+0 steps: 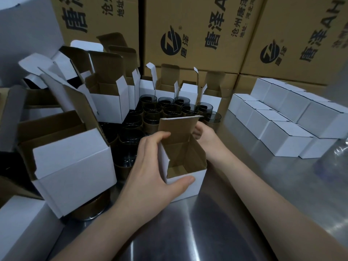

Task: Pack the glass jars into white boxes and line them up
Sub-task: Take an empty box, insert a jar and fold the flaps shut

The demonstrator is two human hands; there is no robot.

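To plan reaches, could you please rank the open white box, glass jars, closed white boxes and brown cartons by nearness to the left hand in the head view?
1. open white box, gripped by the left hand.
2. glass jars, just behind it.
3. closed white boxes, off right.
4. brown cartons, at the back.

hands (152, 166) (206, 137) 2 | closed white boxes (286, 142) about 9 | glass jars (165, 102) uncounted

Single head cam, wide-angle, looking forward and down. It's sitting close above the fingers (157, 138) gripping the box (188, 182), centre frame. Jars (165, 108) showing just beyond the fingers, cartons (197, 25) filling the frame's top further back.
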